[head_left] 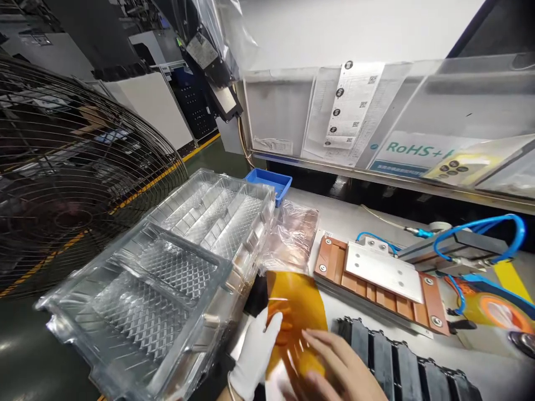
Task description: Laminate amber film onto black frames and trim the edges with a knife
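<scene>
Glare streaks the glossy amber sheet (297,292) and clear plastic trays (190,245), the bare right hand (346,362) blurs, and the round wire fan guard (75,217) is dim.

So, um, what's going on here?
A person is holding a see-through amber sheet in the white-gloved left hand, thumb in front and fingers showing through from behind. The bare right hand is at the sheet's right side; its grip is hard to tell. Clear plastic trays lie to the left, and to the right are a brown-and-silver fixture with blue hoses and a row of black parts.
</scene>
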`<state>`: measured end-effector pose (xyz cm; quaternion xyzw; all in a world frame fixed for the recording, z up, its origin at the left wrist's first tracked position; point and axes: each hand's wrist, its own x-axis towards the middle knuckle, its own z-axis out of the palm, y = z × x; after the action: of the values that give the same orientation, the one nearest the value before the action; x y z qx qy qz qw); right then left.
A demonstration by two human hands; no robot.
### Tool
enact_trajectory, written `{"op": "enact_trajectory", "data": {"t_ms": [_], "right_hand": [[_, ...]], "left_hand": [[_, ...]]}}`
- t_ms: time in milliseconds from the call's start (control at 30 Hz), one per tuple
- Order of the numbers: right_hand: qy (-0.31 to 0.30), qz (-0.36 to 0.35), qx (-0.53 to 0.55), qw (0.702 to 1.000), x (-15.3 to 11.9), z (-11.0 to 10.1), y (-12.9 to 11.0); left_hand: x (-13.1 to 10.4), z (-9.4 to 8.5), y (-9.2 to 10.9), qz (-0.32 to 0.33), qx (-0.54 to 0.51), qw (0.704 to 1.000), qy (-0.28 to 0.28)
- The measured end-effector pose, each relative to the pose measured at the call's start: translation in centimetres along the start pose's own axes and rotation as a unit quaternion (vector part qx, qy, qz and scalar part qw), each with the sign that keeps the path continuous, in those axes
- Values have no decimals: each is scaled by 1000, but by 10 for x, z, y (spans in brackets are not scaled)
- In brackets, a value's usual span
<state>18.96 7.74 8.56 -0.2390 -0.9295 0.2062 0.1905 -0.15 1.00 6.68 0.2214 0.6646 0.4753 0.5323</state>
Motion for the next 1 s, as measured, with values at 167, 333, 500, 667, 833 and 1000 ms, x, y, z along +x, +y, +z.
{"op": "enact_trajectory", "data": {"t_ms": [167,333,500,667,833,1000], "right_hand": [[106,-1,-49,993,37,-14,-8],[145,-4,-28,989,44,-15,-15],[169,-46,25,984,36,-13,-14],[135,134,268,944,27,0,-18],[53,284,562,775,24,-1,-20],[118,374,602,695,25,-11,-17]], "left_hand": [[-12,15,15,130,133,982,-17],[-11,16,3,236,242,941,-34],[-11,22,-7,304,300,904,26],[-15,31,-4,320,307,896,14],[-16,30,-6,308,316,897,-15],[-19,29,-1,357,340,870,9]]}}
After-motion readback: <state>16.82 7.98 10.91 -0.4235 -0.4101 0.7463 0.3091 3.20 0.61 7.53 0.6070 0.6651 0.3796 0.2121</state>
